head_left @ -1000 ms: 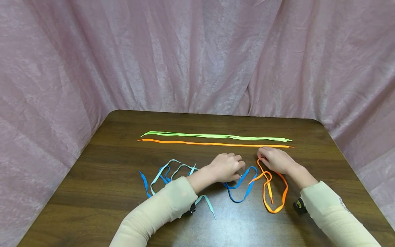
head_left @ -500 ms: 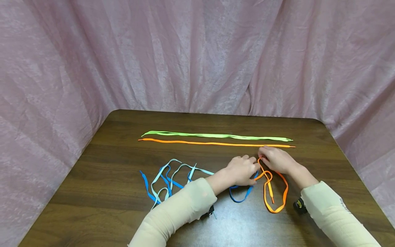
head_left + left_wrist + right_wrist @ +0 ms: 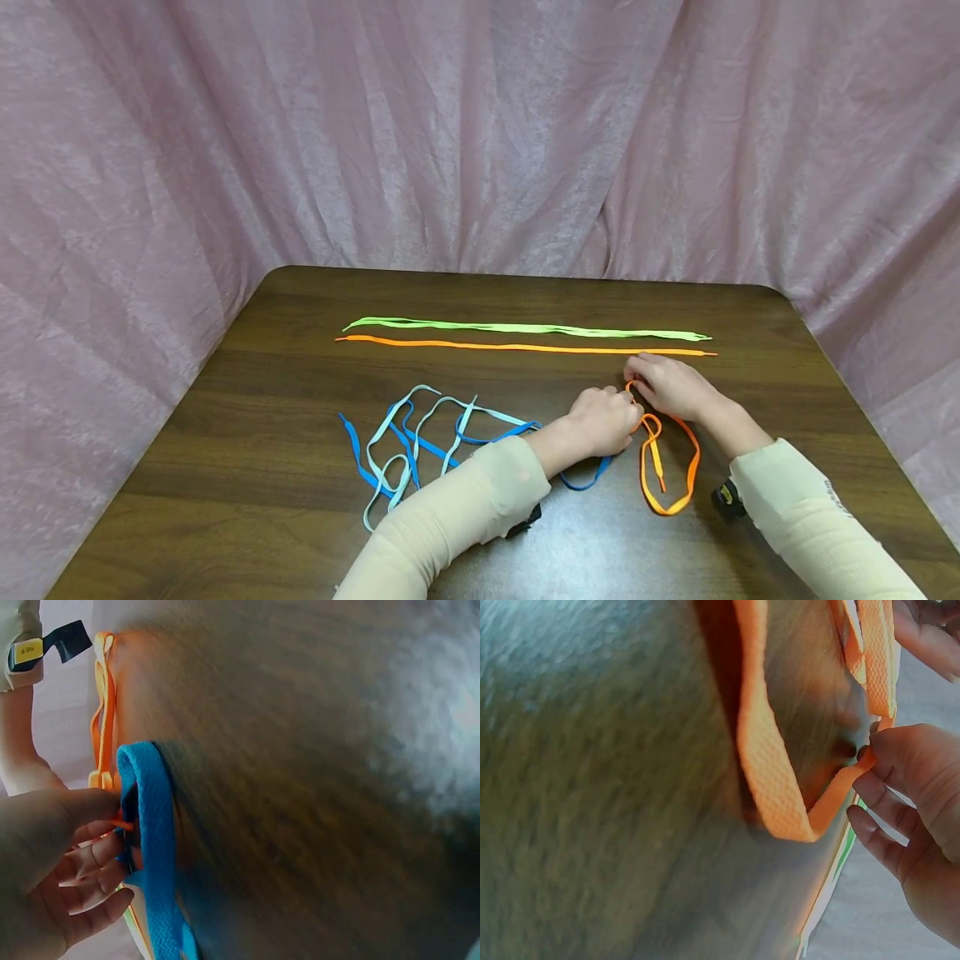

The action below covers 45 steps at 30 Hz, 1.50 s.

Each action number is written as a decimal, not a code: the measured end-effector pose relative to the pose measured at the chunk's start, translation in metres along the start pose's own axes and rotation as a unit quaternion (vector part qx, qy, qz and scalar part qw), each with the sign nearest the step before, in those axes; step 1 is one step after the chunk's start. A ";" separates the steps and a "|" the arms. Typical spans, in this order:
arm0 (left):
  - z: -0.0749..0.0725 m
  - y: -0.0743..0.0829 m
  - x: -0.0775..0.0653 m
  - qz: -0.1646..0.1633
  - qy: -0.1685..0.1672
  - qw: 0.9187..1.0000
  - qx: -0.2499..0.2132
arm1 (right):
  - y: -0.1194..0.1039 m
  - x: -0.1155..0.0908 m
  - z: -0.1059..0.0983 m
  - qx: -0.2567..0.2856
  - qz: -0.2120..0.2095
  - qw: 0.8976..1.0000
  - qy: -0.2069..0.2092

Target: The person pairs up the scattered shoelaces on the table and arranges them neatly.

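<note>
A loosely looped orange shoelace (image 3: 690, 475) lies at the right of the table. My right hand (image 3: 671, 387) pinches a stretch of it between thumb and fingers, clearer in the right wrist view, where the orange lace (image 3: 776, 791) hangs in a bend from the fingertips. Close beside it, my left hand (image 3: 606, 419) pinches the reddish tip of the same lace between thumb and forefinger in the left wrist view. A blue shoelace (image 3: 156, 832) passes in front of those fingertips there; in the head view the blue lace (image 3: 600, 473) is partly hidden beneath the left hand.
Farther back, a straight orange shoelace (image 3: 487, 347) lies alongside straight yellow-green laces (image 3: 517, 329). To the left, pale mint shoelaces (image 3: 372, 433) tangle with blue lace (image 3: 352, 437). A pink curtain (image 3: 480, 142) hangs behind the brown wooden table (image 3: 225, 433).
My left hand has moved right, over the blue lace to the orange lace's loose end, and now pinches it. The right hand has stayed in place, holding the orange lace.
</note>
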<state>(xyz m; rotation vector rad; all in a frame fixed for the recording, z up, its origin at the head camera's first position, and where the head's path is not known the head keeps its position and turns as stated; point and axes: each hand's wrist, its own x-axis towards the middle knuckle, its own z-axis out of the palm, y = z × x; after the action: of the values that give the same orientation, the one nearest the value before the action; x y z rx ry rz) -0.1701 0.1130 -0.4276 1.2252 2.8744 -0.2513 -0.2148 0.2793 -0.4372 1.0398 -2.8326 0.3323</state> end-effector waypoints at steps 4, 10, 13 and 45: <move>0.000 0.001 -0.002 0.005 0.014 1.000 0.008 | 0.000 -0.001 0.000 0.000 -0.009 1.000 0.007; -0.001 0.000 -0.006 0.010 0.036 0.999 0.020 | -0.001 -0.002 -0.001 -0.004 -0.013 1.000 0.021; -0.002 -0.001 -0.010 0.014 0.058 0.998 0.024 | -0.002 -0.003 -0.002 -0.006 -0.013 0.999 0.028; -0.002 -0.088 -0.104 0.002 0.172 0.984 -0.035 | 0.002 -0.018 -0.003 -0.002 -0.008 1.000 0.028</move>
<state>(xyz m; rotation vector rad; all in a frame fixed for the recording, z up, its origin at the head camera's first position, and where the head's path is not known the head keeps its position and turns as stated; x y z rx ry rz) -0.1607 -0.0214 -0.4060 1.3852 3.1302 0.0721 -0.2026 0.2925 -0.4378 1.0347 -2.7736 0.3484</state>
